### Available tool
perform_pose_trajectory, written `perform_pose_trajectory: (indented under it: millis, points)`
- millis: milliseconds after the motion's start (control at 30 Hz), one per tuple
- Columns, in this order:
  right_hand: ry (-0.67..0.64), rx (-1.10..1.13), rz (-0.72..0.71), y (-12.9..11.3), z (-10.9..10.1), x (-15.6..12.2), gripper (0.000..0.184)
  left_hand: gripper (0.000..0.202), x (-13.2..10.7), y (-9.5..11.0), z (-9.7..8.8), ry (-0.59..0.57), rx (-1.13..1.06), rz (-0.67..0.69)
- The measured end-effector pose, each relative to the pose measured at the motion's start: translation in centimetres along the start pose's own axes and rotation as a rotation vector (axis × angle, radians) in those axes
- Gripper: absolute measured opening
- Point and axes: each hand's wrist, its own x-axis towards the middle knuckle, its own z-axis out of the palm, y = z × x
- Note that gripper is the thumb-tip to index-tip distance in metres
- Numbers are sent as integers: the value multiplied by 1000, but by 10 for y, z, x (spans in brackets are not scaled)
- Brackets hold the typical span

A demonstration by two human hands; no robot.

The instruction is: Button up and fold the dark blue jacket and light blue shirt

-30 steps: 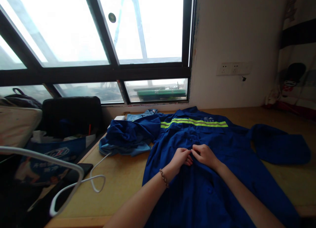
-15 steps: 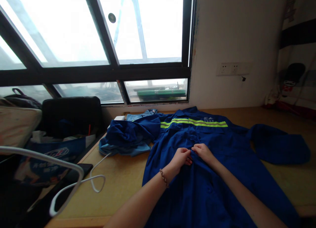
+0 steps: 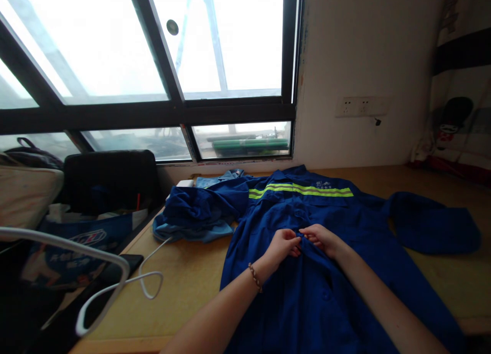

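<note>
A dark blue work jacket with a yellow-green reflective stripe across its chest lies spread on the wooden table, collar away from me. Halfway down its front opening, my left hand pinches the cloth of one edge. Just to the right, my right hand pinches the front edge too, and the fingertips of both hands nearly meet. Any button between the fingers is hidden. Lower on the front, one button shows. The jacket's right-hand sleeve stretches out to the side.
Crumpled light blue cloth lies under the jacket's left-hand sleeve. A white cable loops over the table's left side, near a dark flat object. A black chair with bags stands at left. Behind are a window and a wall socket.
My right hand has shifted slightly to the right, and my left fingertips have edged right along the front opening. The jacket lies almost as before.
</note>
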Motion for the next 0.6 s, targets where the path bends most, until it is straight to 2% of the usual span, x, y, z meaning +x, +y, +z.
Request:
perform_pose_trajectory:
  millis: [167, 333, 400, 500, 600]
  points:
    - [-4, -79, -37, 0, 3, -3, 30, 24, 3, -5, -1, 33, 32, 26]
    - [137, -378, -198, -4, 11, -7, 38, 16, 1, -2, -5, -27, -59, -6]
    - [219, -583, -284, -5, 18, -15, 37, 14, 0, 0, -7, -64, -90, -32]
    - [434, -884, -444, 1, 34, -39, 31, 11, 0, 0, -10, -113, -98, -52]
    - [570, -1061, -485, 20, 53, -69, 24, 11, 1, -2, -11, -144, -100, -49]
